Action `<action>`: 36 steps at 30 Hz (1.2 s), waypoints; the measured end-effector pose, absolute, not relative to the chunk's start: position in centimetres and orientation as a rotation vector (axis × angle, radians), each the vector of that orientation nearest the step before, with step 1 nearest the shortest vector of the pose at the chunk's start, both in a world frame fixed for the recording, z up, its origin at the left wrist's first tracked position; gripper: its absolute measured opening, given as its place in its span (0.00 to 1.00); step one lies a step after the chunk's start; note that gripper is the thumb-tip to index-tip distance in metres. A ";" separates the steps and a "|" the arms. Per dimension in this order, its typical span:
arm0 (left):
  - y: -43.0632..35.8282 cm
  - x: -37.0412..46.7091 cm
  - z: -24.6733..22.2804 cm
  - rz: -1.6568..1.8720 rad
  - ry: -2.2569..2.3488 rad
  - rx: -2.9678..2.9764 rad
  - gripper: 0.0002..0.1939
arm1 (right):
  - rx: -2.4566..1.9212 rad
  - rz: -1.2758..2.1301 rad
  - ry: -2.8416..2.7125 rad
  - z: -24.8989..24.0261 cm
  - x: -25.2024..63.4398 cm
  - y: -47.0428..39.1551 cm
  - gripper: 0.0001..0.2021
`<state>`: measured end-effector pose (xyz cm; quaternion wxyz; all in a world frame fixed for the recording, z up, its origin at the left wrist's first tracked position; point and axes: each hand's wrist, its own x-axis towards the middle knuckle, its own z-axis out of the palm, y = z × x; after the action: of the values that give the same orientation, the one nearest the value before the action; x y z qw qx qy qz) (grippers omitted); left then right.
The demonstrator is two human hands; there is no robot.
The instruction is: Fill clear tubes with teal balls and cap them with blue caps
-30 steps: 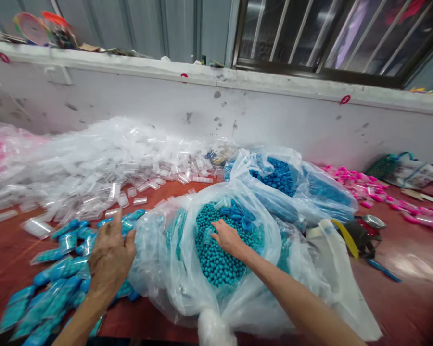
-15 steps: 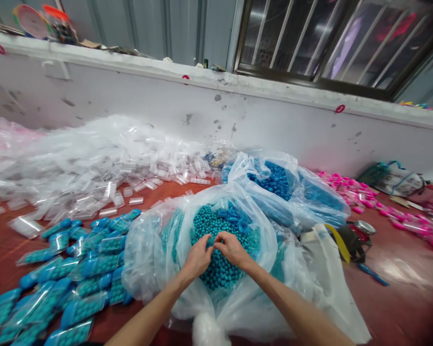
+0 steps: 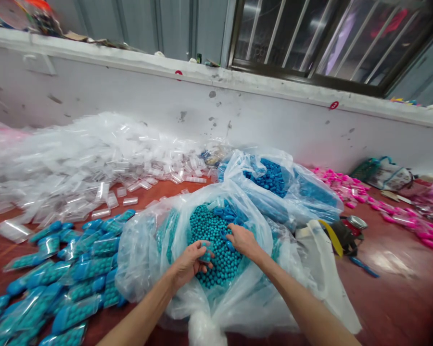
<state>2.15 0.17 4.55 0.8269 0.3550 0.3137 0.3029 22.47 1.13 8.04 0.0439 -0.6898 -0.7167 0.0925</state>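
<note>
A large clear plastic bag (image 3: 130,259) stands wide at the mouth in front of me, filled with round teal beads (image 3: 211,223). Blue plastic caps (image 3: 234,216) lie on the beads along the far right side. My left hand (image 3: 188,263) is closed around a small clear container (image 3: 206,254) with teal beads in it, just above the heap. To its right, my right hand (image 3: 244,240) pinches a blue cap (image 3: 225,234) over the beads; its fingertips partly cover it.
Filled containers with blue caps (image 3: 79,288) are heaped on the left of the red table (image 3: 393,288). Behind them spreads a pile of clear empty containers (image 3: 94,158). Another bag of blue caps (image 3: 270,178) stands behind; pink pieces (image 3: 346,190) lie far right.
My hands, together over the beads before, have separated. The left moved down and left and now shows the bead-filled container; the right moved right to the blue caps. The view shifted slightly.
</note>
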 end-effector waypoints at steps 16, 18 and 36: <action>0.7 3.3 4.3 0.514 1.291 1.029 0.06 | -2.273 0.210 -2.260 6.6 20.5 0.5 0.15; 1.4 3.7 4.0 0.511 1.351 1.041 0.06 | -2.265 0.236 -2.224 6.2 19.9 0.9 0.15; 0.5 2.1 6.0 0.655 0.633 0.848 0.22 | -1.355 1.519 -1.326 8.8 18.4 -0.8 0.10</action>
<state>2.12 0.50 5.95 0.8125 0.3974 0.2963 0.3068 18.38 -0.76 8.84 0.3487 -0.5229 -0.5116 0.5859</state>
